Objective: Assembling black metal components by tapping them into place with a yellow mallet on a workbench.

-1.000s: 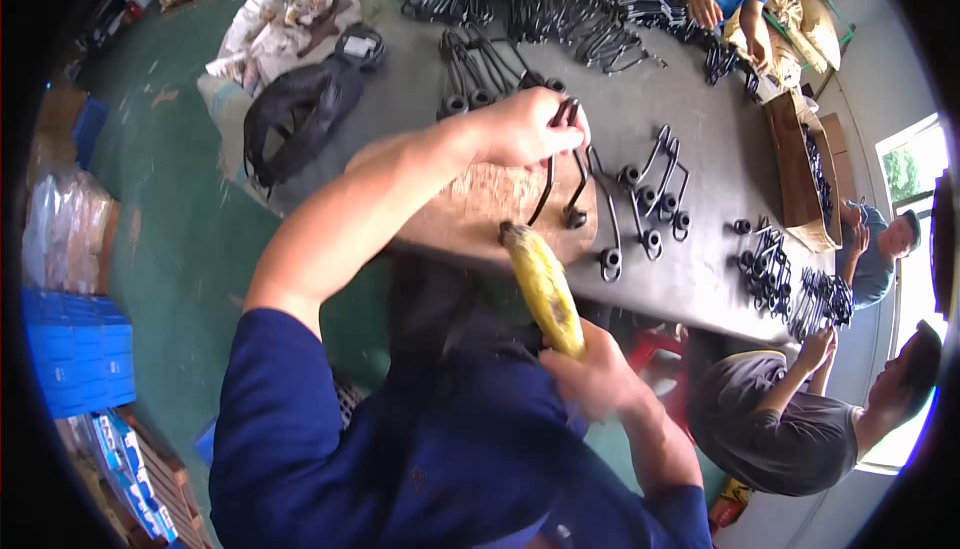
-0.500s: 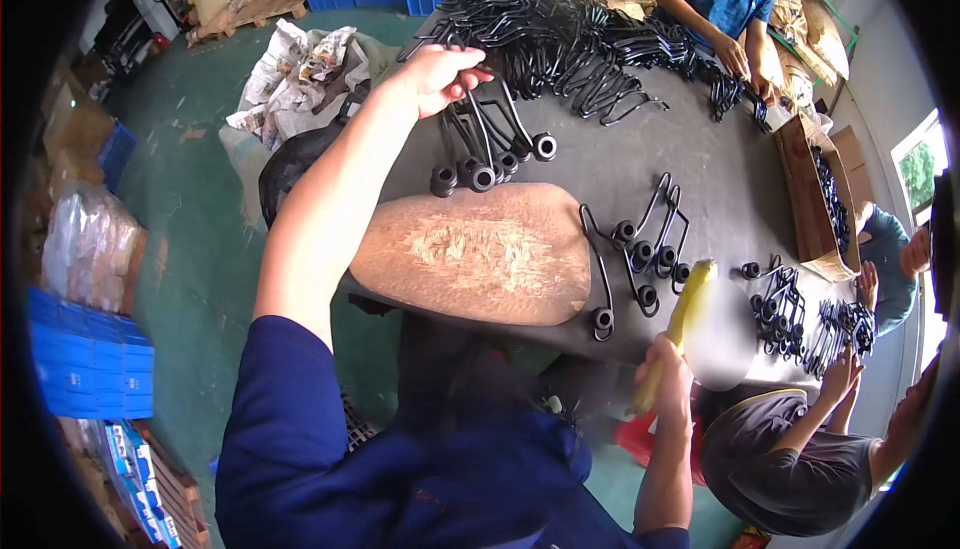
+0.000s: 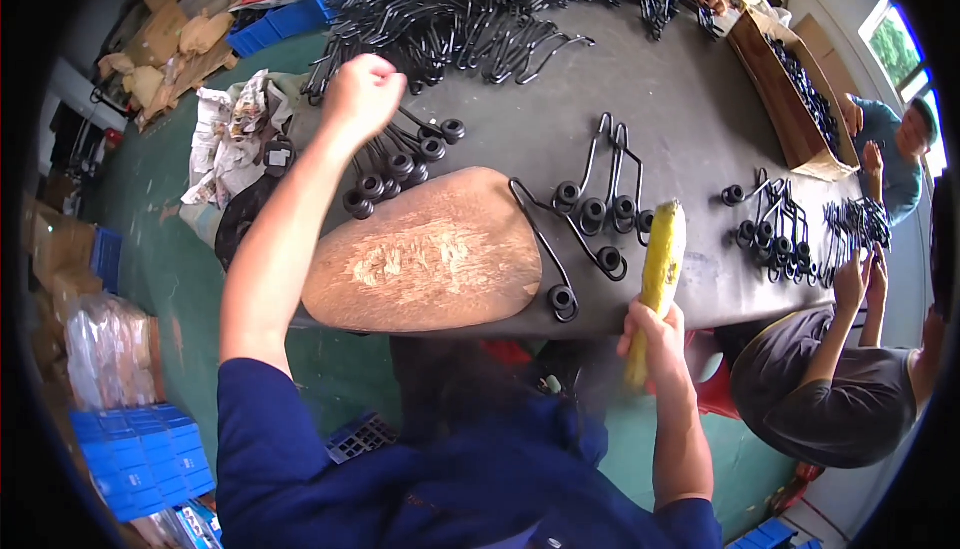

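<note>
My left hand (image 3: pixel 362 99) is closed in a fist above a group of bent black metal rods with round rubber bushings (image 3: pixel 400 164); the rods' upper parts are hidden under it, and what it grips cannot be seen. In my right hand (image 3: pixel 657 339) is a thick yellow stick (image 3: pixel 664 257), held upright near the table's front edge. Between my arms lies a rounded brown wooden board (image 3: pixel 430 299), its middle worn and splintered. More bent rods with bushings (image 3: pixel 592 214) lie right of the board, one beside its edge.
A big heap of black bent rods (image 3: pixel 450 19) covers the far side of the grey table (image 3: pixel 690 99). A long carton of black parts (image 3: pixel 785 89) stands at the right. Co-workers' hands (image 3: pixel 865 279) handle rods at the right and far side. Crumpled paper (image 3: pixel 230 134) fills a sack at left.
My view has swung to the right. My left hand has gone from loosely bent fingers over the rods to a fist. The yellow stick stands more upright in my right hand.
</note>
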